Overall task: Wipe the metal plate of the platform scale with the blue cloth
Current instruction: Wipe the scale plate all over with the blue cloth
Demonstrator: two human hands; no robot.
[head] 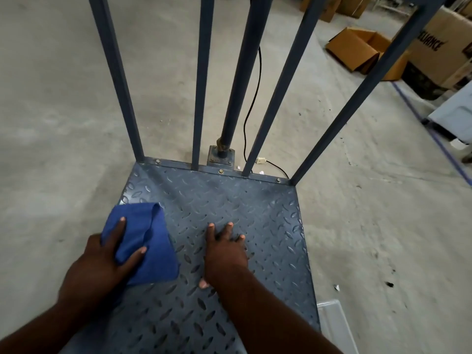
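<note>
Metal plate [229, 200] of the platform scale lies flat on the floor, right under both hands. It is blue-grey and has little bumps all over it.

From the head view, the left hand [102, 261] lies flat on the blue cloth [150, 249], near the left edge of the plate. Its fingers are stretched out and press the cloth down onto the metal. The cloth is folded, and part of it sticks out past the fingers.

The right hand [224, 251] is just beside the cloth, on its right. It is wide open, with fingers spread, and rests flat on the bare plate. It holds nothing.

Past the fingertips, four blue bars [201, 85] stand up from the far edge of the plate. A thicker round pole [240, 85] stands just behind them, bolted to a small base. A black cable [251, 98] runs along the floor by the pole.

Far off to the right of the right hand sits an open cardboard box [357, 47]. Next to it is a bigger box [441, 47] with dark letters that look like "ELIANCE". A clear plastic thing [334, 323] lies by the plate's near right corner.
</note>
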